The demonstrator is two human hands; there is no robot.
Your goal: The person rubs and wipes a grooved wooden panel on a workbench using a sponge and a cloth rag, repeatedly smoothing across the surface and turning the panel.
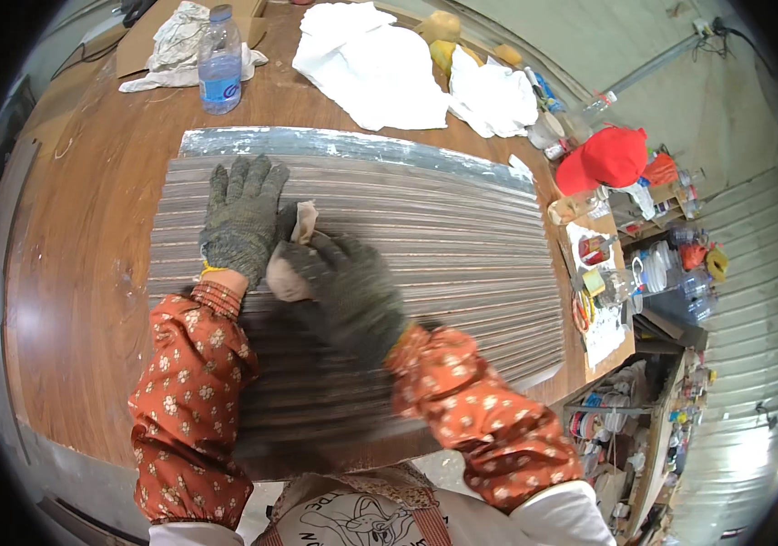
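A wide grooved panel (443,246) with grey-brown ridges lies flat on the brown wooden table (70,273). On its upper left part rests my left hand (245,214), in a dark grey knit glove, palm down with the fingers stretched out. Just to the right, my right hand (348,291), gloved the same way, is closed on a crumpled off-white cloth (290,275) and presses it against the ridges. Part of the cloth is hidden under the fingers. Orange flowered sleeves cover both forearms.
A plastic bottle (220,68) with blue liquid stands beyond the panel, beside a rumpled rag (179,41). White cloths (371,68) lie at the far edge. A red cap (603,159), jars and small tools crowd the right side, above a cluttered shelf (612,428).
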